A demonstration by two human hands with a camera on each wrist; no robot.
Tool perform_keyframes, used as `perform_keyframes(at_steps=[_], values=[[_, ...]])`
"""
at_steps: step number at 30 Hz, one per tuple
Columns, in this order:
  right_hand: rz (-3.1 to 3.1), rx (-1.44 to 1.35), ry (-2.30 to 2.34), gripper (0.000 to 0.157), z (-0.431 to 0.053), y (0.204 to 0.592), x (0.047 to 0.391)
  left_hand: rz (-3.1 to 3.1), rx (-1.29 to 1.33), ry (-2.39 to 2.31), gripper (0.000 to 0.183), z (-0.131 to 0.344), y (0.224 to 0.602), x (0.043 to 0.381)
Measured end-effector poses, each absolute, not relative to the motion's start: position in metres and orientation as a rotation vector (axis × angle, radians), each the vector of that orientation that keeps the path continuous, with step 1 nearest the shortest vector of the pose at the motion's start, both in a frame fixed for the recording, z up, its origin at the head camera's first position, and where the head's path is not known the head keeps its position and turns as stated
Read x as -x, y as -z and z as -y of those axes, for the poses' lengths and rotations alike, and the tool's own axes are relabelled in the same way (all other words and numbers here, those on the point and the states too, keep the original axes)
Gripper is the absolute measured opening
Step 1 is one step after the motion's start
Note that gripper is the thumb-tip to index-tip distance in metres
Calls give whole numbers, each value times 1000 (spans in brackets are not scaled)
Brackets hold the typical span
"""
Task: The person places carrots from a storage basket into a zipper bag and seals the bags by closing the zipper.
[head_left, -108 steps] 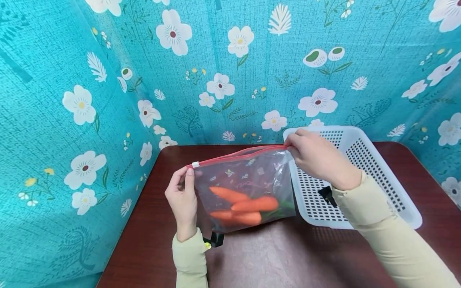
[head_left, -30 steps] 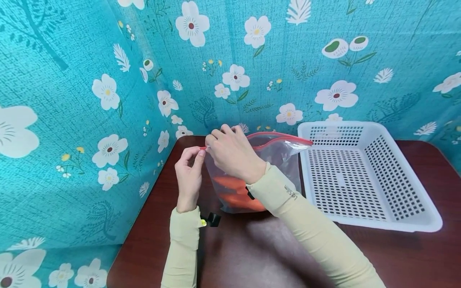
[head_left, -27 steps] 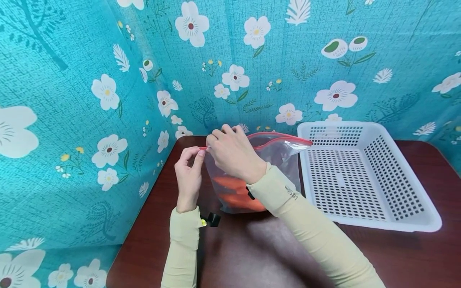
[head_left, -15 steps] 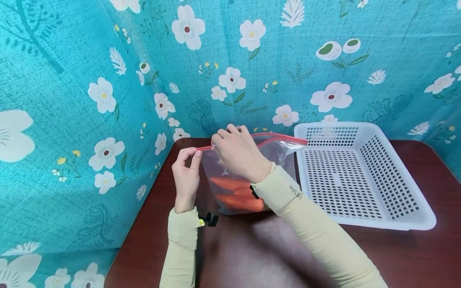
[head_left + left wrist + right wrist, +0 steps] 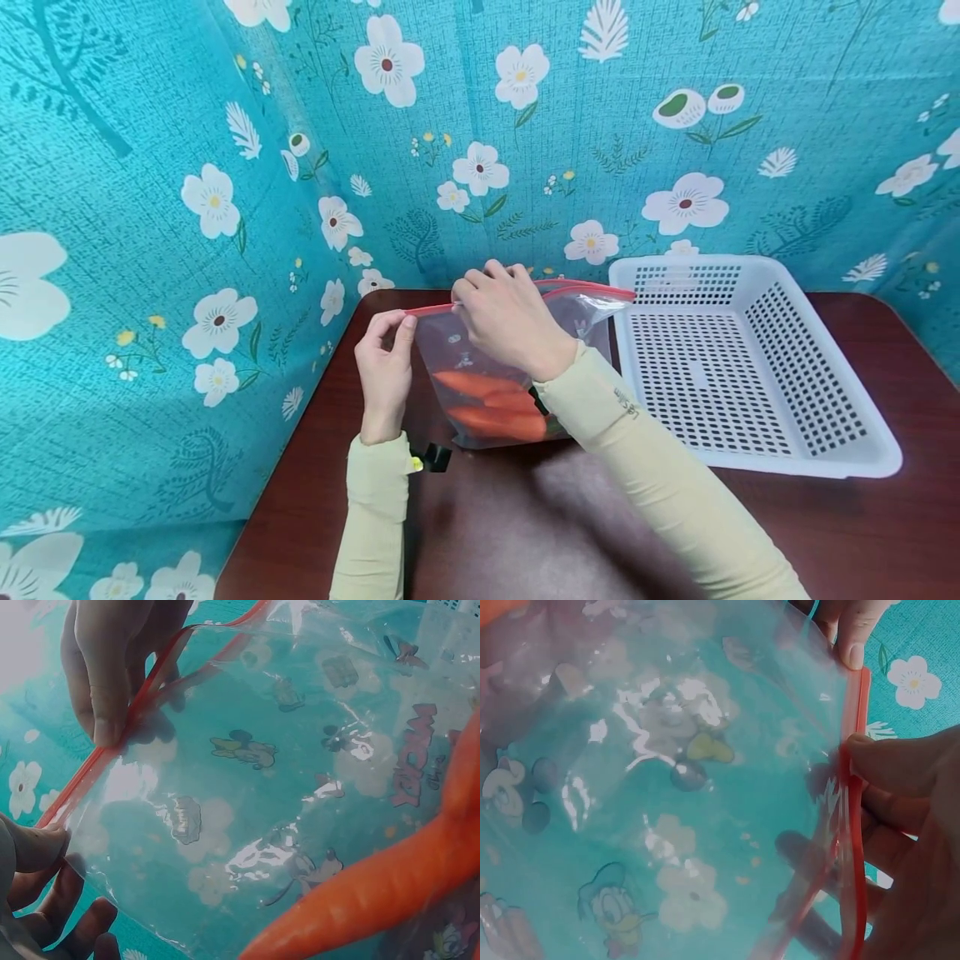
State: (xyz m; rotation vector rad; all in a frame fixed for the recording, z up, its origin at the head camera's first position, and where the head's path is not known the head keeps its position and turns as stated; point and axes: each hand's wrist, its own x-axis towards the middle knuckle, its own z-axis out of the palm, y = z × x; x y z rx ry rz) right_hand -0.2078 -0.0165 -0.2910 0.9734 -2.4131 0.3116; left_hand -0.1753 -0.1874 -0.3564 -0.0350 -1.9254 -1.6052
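Note:
A clear zip bag (image 5: 450, 346) with printed cartoon figures stands on the table, several carrots (image 5: 491, 421) inside it. My left hand (image 5: 385, 371) pinches the left end of its red zip (image 5: 429, 311) between thumb and fingers. Further right along the zip, my right hand (image 5: 513, 321) pinches the red strip, its thumb on the near side and fingers behind. Between the hands the two edges lie together; right of the right hand they part. The white slider is hidden by the right hand. One carrot (image 5: 367, 900) shows large in the left wrist view.
A white perforated basket (image 5: 855, 458) stands to the right of the bag, close to its side. The dark red table (image 5: 480, 533) ends at a floral teal cloth (image 5: 600, 133) behind and on the left.
My right hand has left the bag's right end for the zip near my left hand, then slid a little rightward along it. My left hand keeps its hold; the head view has shifted.

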Motion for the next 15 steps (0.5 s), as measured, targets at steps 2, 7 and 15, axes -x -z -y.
perform_keyframes(at_steps=[2,7,15], values=[[2420,-969,-321,11,15,291,208,1933,18,1614,24,185,352,172],[2437,-955,-321,11,12,290,208,1924,26,1680,22,178,343,165],[2447,-949,-337,9,5,291,209,1882,34,1757,21,179,346,170]])
